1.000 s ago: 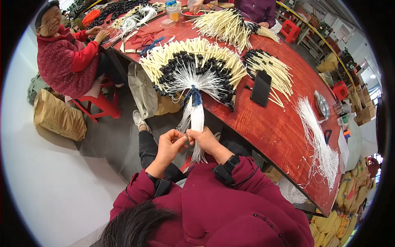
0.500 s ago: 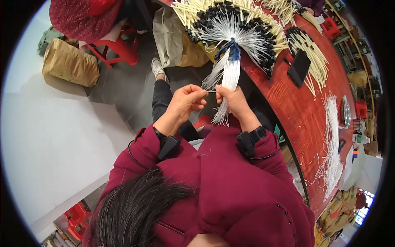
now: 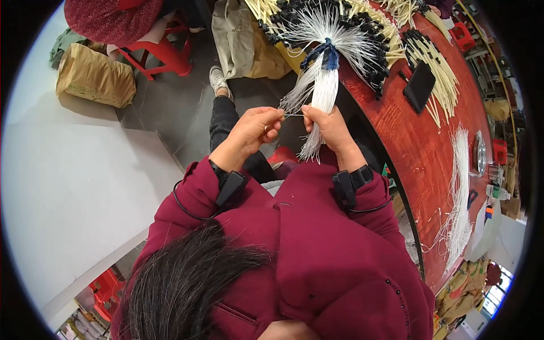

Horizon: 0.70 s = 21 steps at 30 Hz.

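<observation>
My right hand (image 3: 333,131) is closed around a thick bundle of white strings (image 3: 324,90), whose cut ends hang below the fist. A dark blue cloth strip (image 3: 327,56) ties the bundle above it. Beyond the tie the strings fan out over the table toward black-tipped cream sticks (image 3: 377,62). My left hand (image 3: 254,133) is closed in a pinch on a thin strand (image 3: 293,115), stretched taut across to the right thumb and fingers. Several looser strings (image 3: 297,93) droop from the tie between the hands.
The curved red table (image 3: 408,170) runs along my right. On it lie a black phone (image 3: 419,86), more cream sticks (image 3: 442,73) and a pile of white strings (image 3: 458,204). A white surface (image 3: 79,187) is at left. A red stool (image 3: 164,56) and brown sack (image 3: 95,76) stand ahead left.
The view has shifted slightly, so the table and bundle sit a little farther right in it. Both hands keep their grips, and the strand between them remains taut.
</observation>
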Available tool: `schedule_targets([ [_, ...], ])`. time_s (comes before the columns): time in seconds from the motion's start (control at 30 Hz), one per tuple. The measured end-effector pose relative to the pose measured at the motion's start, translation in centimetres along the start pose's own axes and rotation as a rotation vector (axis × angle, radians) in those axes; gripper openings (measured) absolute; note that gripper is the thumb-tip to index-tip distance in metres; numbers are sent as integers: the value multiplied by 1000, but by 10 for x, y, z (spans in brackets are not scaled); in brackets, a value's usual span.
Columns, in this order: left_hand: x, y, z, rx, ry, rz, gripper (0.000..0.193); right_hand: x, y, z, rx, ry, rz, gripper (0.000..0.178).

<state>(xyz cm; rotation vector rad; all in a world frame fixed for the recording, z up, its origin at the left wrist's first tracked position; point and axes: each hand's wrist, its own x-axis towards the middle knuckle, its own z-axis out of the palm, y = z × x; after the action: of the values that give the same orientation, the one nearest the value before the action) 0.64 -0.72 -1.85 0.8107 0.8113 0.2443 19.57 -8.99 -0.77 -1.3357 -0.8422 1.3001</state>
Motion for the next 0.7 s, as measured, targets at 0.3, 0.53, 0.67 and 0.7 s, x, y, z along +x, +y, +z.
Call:
schedule_targets([
  [0.3, -17, 12, 14, -155, 120, 53, 19, 0, 0, -1, 10, 1, -18, 26],
  [0.53, -14, -1, 13, 290, 104, 335, 15, 0, 0, 2, 34, 8, -18, 26],
  [0.67, -18, 0, 12, 352, 29, 308, 12, 0, -2, 0, -18, 6, -32, 26],
  [0.7, -19, 1, 12, 340, -4, 283, 12, 0, -2, -1, -17, 8, -31, 26],
])
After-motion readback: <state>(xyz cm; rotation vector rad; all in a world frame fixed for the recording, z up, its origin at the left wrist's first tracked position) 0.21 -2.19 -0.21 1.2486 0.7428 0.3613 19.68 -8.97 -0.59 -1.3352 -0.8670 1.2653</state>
